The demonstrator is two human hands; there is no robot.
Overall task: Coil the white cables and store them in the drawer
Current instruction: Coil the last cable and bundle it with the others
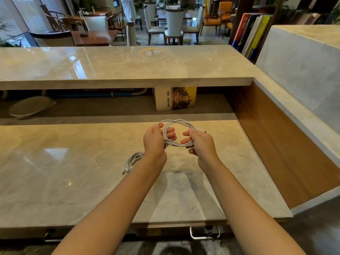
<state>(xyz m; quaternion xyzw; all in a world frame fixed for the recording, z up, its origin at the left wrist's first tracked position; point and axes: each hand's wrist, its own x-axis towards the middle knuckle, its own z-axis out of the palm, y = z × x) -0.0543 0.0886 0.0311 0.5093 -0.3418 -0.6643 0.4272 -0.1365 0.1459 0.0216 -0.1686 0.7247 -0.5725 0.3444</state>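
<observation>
A white cable (179, 122) is wound into a round coil that I hold in the air above the marble desk (73, 172). My left hand (156, 138) grips the coil's left side, with fingers through the loop. My right hand (199, 144) pinches the right side, and a short cable end sticks out past it. A second white cable (132, 161) lies coiled on the desk, just left of my left wrist, with its plug pointing toward me. Below the desk's front edge a metal drawer handle (204, 233) shows; the drawer itself is hidden.
A raised marble counter (119, 65) runs across the back, with books (175, 98) and a white dish (30, 107) on the shelf beneath it. A wood side panel (276, 144) and a marble wall bound the right. Chairs and tables stand beyond.
</observation>
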